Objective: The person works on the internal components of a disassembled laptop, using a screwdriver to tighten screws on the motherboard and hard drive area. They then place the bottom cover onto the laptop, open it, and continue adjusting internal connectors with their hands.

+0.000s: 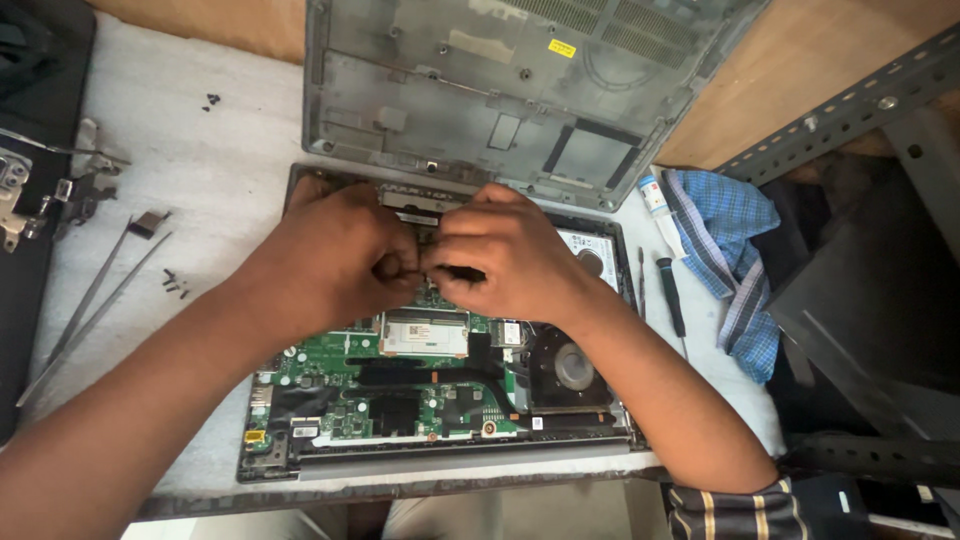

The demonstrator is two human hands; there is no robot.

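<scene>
Both hands meet over the middle of an opened laptop (440, 400) that lies on a white table (190, 130). The left hand (335, 255) is curled tight, fingers pinched in toward the right hand; what it grips is hidden between the knuckles. The right hand (505, 255) is also closed narrow, and a small dark part (462, 272) shows under its fingers, just above the green circuit board (330, 365). The two hands touch at the fingertips, near the centre of the frame.

Below them, the board runs across the lower middle, with a round fan (572, 365) at its right side. The laptop's grey bottom cover (500, 90) stands propped at the top of the frame. To the right of the laptop lie a black screwdriver (672, 300) and a blue checked cloth (730, 250). On the left of the table rest metal strips (95, 300) and a few loose dark screws (175, 283).
</scene>
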